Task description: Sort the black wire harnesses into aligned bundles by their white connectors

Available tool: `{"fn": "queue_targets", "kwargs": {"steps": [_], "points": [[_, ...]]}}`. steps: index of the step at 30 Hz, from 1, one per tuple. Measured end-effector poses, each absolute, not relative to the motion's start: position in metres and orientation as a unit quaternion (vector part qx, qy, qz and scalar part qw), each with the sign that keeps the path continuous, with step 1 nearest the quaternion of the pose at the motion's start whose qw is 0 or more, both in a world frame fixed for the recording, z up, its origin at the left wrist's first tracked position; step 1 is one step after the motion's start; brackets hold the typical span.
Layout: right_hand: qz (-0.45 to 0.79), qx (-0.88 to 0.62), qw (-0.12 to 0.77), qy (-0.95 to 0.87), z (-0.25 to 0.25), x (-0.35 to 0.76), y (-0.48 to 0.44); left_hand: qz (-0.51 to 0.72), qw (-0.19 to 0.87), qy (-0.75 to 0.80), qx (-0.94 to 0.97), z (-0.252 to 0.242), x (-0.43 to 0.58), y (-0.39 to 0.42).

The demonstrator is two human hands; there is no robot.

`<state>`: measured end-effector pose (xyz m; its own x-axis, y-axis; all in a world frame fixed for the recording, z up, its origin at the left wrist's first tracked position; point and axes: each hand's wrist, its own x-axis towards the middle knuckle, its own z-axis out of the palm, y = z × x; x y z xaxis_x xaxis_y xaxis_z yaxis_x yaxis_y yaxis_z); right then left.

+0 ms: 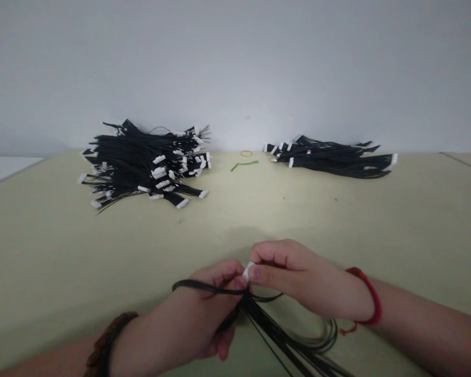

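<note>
A black wire harness (275,327) hangs from my two hands, low in the middle of the view, its wires trailing down to the right. Its white connector (248,270) sits pinched between my fingertips. My left hand (215,303) is closed around the wires just below the connector, with one looped strand lying across its thumb side. From the right, my right hand (286,267) pinches the connector between thumb and forefinger. The fingers partly cover the connector, so how the wires enter it is hidden.
A large heap of black wire harnesses (137,162) with white connectors lies at the back left. At the back right lies a smaller bundle of harnesses (329,157). Between them are a green twist tie (244,164) and a rubber band (246,153), near the wall (235,73).
</note>
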<state>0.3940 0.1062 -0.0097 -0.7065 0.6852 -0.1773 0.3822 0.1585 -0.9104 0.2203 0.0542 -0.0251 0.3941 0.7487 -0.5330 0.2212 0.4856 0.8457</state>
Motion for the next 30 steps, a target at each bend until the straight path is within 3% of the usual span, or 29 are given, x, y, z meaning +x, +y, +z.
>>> {"fn": "queue_targets", "kwargs": {"steps": [5, 10, 13, 18, 23, 30], "points": [[0.551, -0.332, 0.105, -0.759, 0.000, 0.401, 0.108, 0.223, 0.689, 0.529, 0.443, -0.025, 0.223, 0.054], [0.593, -0.322, -0.045, -0.736, 0.027, 0.427, 0.125, 0.231, 0.696, 0.524, 0.434, -0.017, 0.227, 0.056], [0.461, -0.375, 0.020, -0.804, 0.041, 0.438, 0.128, 0.234, 0.675, 0.550, 0.433, -0.011, 0.228, 0.055], [-0.003, -0.393, 0.160, -0.906, 0.040, 0.440, 0.093, 0.254, 0.662, 0.577, 0.405, -0.012, 0.229, 0.053], [-0.098, -0.324, 0.142, -0.930, 0.008, 0.438, 0.053, 0.283, 0.684, 0.557, 0.377, -0.019, 0.228, 0.054], [-0.076, -0.335, 0.102, -0.933, 0.006, 0.433, 0.052, 0.292, 0.703, 0.533, 0.370, -0.016, 0.227, 0.054]]}}
